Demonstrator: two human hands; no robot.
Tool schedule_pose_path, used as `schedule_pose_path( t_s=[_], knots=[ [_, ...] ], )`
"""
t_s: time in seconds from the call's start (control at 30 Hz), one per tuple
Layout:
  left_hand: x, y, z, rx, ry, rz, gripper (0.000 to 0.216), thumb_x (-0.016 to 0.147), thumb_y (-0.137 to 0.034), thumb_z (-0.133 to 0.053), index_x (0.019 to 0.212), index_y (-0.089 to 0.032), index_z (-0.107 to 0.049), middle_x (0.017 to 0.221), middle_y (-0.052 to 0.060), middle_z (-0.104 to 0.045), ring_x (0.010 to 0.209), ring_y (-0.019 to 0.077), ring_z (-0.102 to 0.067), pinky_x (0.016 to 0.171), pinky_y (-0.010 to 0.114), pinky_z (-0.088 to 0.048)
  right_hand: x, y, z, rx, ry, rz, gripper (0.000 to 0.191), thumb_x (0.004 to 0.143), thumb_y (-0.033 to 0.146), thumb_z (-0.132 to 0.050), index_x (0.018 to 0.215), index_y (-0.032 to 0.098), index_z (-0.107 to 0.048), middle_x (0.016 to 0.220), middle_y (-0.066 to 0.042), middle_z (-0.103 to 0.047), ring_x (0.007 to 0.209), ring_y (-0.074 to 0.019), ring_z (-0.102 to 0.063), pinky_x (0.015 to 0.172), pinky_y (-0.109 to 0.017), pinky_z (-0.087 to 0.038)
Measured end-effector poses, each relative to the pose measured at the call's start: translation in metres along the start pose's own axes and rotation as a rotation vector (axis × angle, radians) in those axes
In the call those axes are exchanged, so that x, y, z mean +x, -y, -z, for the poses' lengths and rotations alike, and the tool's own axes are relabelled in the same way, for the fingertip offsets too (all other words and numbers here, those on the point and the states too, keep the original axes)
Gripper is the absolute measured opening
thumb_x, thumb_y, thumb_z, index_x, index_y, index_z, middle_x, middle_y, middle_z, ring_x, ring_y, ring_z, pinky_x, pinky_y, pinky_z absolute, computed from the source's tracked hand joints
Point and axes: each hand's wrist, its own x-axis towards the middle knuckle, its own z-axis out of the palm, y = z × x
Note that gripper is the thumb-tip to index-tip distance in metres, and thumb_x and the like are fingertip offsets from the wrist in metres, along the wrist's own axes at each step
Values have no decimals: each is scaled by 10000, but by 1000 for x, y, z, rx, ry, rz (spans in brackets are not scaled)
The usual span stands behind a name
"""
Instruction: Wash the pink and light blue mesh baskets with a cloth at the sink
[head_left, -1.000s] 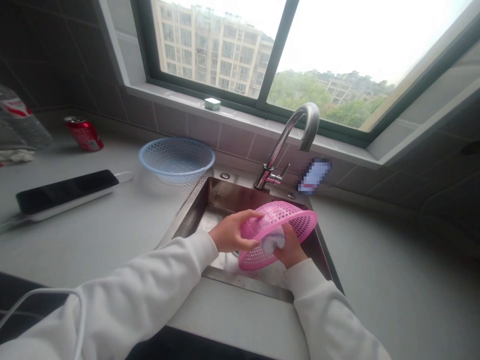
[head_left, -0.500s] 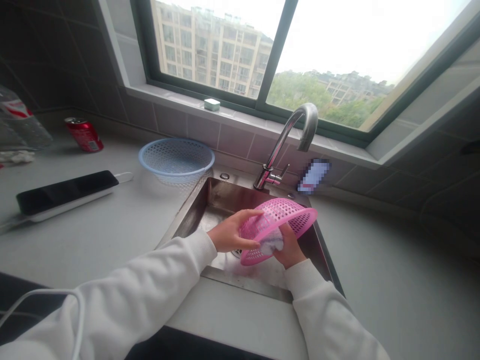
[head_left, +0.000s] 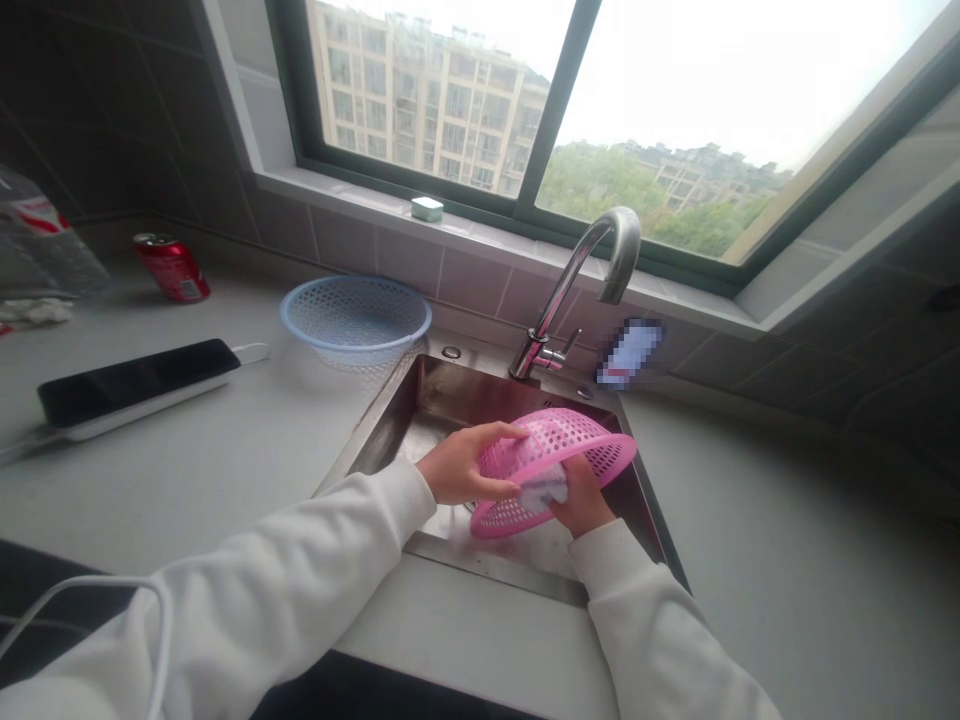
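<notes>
A pink perforated plastic basket is held tilted on its side over the steel sink. My left hand grips its left side, thumb in front of the rim and fingers behind the wall. Inside the basket, my right hand presses a white cloth against the inner surface; its fingertips are hidden by cloth and basket. Above the sink's back edge curves a chrome faucet, apart from the basket.
Left of the sink stands a blue perforated basket. A black-topped device, a red can and a clear plastic bottle are farther left. A blurred-out phone-like object leans right of the faucet. A small box sits on the windowsill.
The pink basket has turned slightly and its lower rim has shifted down and left. Both hands keep nearly the same place, with the cloth still inside.
</notes>
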Motion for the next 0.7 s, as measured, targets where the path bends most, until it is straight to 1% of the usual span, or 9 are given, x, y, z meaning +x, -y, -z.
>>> schedule_pose_path(
  t_s=[0.07, 0.17, 0.27, 0.33, 0.4, 0.47, 0.53, 0.63, 0.7],
  knots=[
    [0, 0, 1, -7, 3, -10, 715, 680, -405, -879, 1335, -256, -637, 1311, 90, -692, 1169, 313, -659, 1057, 435, -485, 0, 3, 1, -51, 4, 55, 284, 538, 159, -763, 806, 252, -763, 899, -36, -769, 889, -310, -656, 859, -471, -548],
    [0, 0, 1, -8, 0, -18, 694, 685, -418, -878, 1320, -261, -647, 1292, 84, -701, 1161, 311, -663, 1028, 418, -501, 2, -1, 6, -38, -32, 29, 303, 546, 175, -765, 838, 259, -756, 851, -36, -754, 831, -311, -654, 797, -468, -556],
    [0, 0, 1, -7, -5, -12, 681, 687, -433, -877, 1308, -265, -653, 1277, 80, -708, 1141, 306, -672, 1010, 411, -513, 5, -5, 7, 28, -36, -31, 217, 689, 305, -720, 902, 268, -732, 798, -36, -737, 759, -304, -658, 728, -473, -564],
    [0, 1, 0, -6, -6, -1, 678, 687, -437, -876, 1304, -265, -652, 1274, 79, -709, 1137, 307, -673, 997, 410, -520, 4, -4, 4, 36, -34, -30, 214, 730, 330, -699, 934, 270, -725, 803, -38, -737, 755, -303, -660, 721, -472, -561],
    [1, 1, 0, -4, -9, 1, 680, 683, -426, -876, 1302, -259, -649, 1263, 75, -710, 1130, 303, -674, 995, 407, -518, 2, 0, 0, 10, 4, -15, 234, 679, 270, -736, 913, 269, -735, 828, -38, -741, 771, -300, -658, 724, -454, -553],
    [1, 2, 0, -10, -9, -6, 674, 689, -404, -870, 1304, -248, -642, 1250, 71, -712, 1118, 294, -677, 991, 397, -516, -1, 3, -3, -58, 89, 28, 247, 624, 202, -747, 863, 262, -748, 855, -36, -742, 808, -299, -656, 763, -448, -546],
    [1, 2, 0, -14, -9, -14, 665, 696, -393, -863, 1304, -240, -640, 1240, 70, -715, 1111, 290, -679, 988, 391, -514, -3, 2, -2, -116, 118, 57, 258, 587, 180, -747, 834, 256, -748, 858, -34, -736, 833, -303, -653, 810, -463, -543],
    [0, 1, 0, -10, -20, -19, 664, 692, -427, -868, 1292, -247, -648, 1257, 76, -714, 1132, 305, -671, 999, 405, -506, -1, -5, 2, -9, -1, -22, 341, 586, 251, -799, 920, 264, -735, 866, -38, -739, 834, -316, -662, 802, -491, -558],
    [0, 1, 0, -20, -19, -16, 672, 686, -455, -873, 1288, -253, -650, 1283, 85, -705, 1153, 317, -663, 1007, 418, -500, 3, -8, 3, 99, -33, -78, 362, 674, 404, -793, 1003, 274, -716, 880, -52, -751, 858, -337, -681, 775, -514, -572]
  ],
)
